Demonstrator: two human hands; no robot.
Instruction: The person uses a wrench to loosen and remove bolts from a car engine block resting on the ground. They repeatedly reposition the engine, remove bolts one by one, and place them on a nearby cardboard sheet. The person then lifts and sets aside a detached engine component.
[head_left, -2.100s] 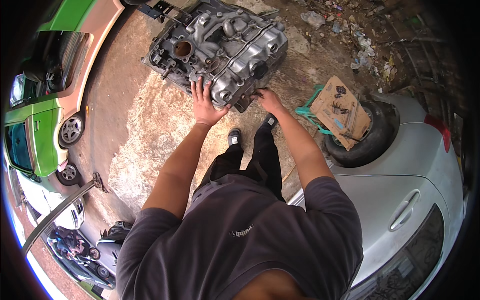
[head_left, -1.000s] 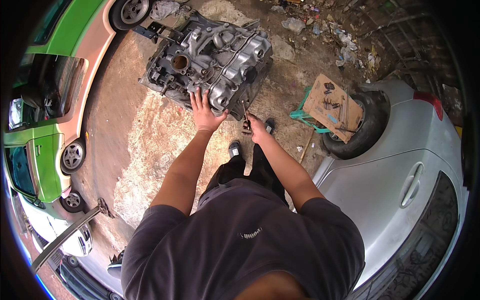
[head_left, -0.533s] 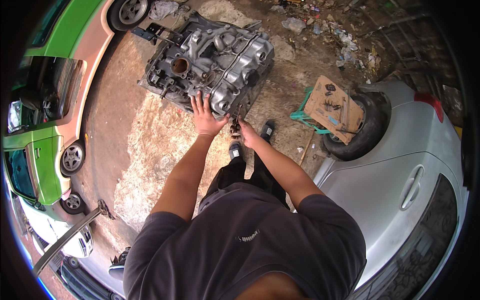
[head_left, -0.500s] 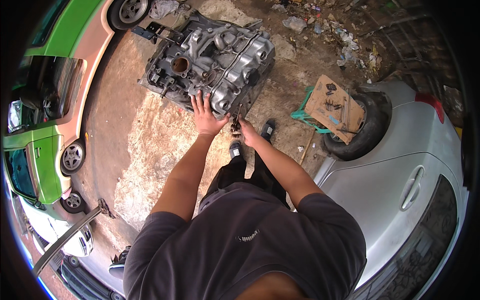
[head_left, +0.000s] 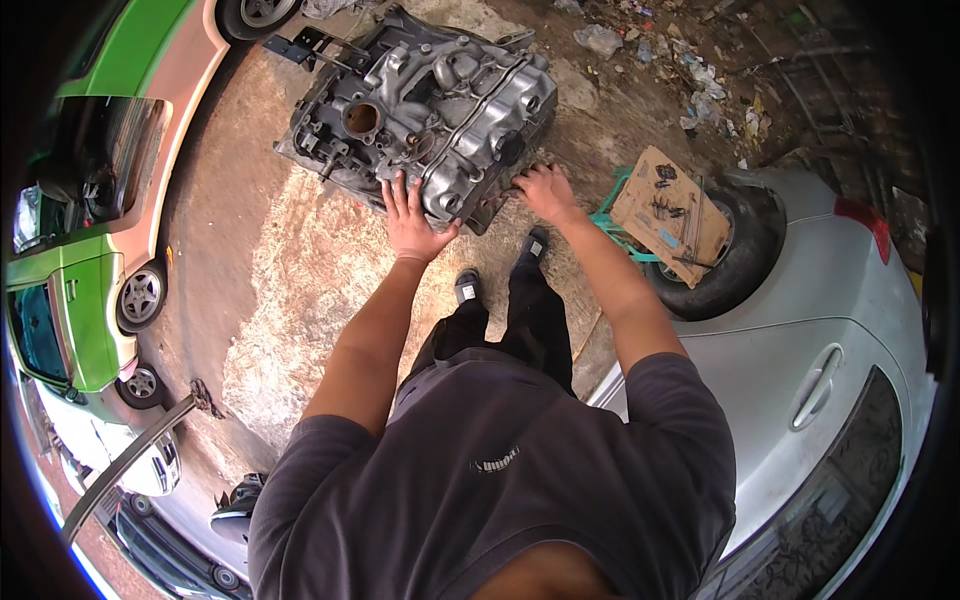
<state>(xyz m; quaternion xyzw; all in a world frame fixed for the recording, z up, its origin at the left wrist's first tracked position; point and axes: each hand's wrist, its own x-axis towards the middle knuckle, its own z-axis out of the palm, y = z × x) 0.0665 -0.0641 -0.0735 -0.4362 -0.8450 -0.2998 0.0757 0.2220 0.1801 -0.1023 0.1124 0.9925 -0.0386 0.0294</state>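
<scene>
A large silver-grey engine [head_left: 420, 105], with pipes, a round rusty opening and a ribbed cover, sits at the top of the view. My left hand [head_left: 405, 220] rests on its near corner, fingers spread. At the engine's lower right side is my right hand [head_left: 543, 195], its fingers curled round a dark piece that I cannot make out, perhaps a tool. Below the engine my shoes and dark trouser legs show on the stained concrete.
A tan board [head_left: 645, 220] with small metal parts and tools lies on a teal stand [head_left: 610, 225] beside a tyre [head_left: 750, 275]. A silver car [head_left: 760, 380] is close on my right, a green car [head_left: 75, 300] at left. Litter [head_left: 705, 90] covers the back right ground.
My right hand has moved up and to the right along the engine's side since half a second ago, when it held a slim metal tool lower down. My left hand stays on the corner.
</scene>
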